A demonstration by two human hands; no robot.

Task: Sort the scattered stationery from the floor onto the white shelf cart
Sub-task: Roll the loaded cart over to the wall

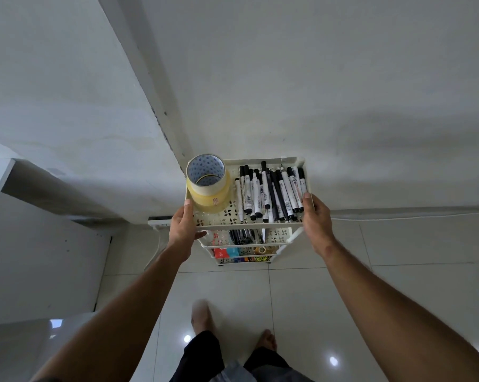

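The white shelf cart [249, 223] stands against the wall, seen from above. On its top tray a stack of yellowish tape rolls [208, 186] stands at the left, and several black-capped white markers [271, 191] lie at the right. My left hand [183, 226] grips the tray's front left corner. My right hand [315, 216] grips its right edge. The middle tier holds dark pens [242, 235]. The lower tier holds small colourful items [241, 253], partly hidden.
A white wall rises just behind the cart. A power strip [159, 222] with a cord lies on the floor at the left. White furniture [40, 266] stands at the left. My bare feet [202, 315] are on the glossy tiles.
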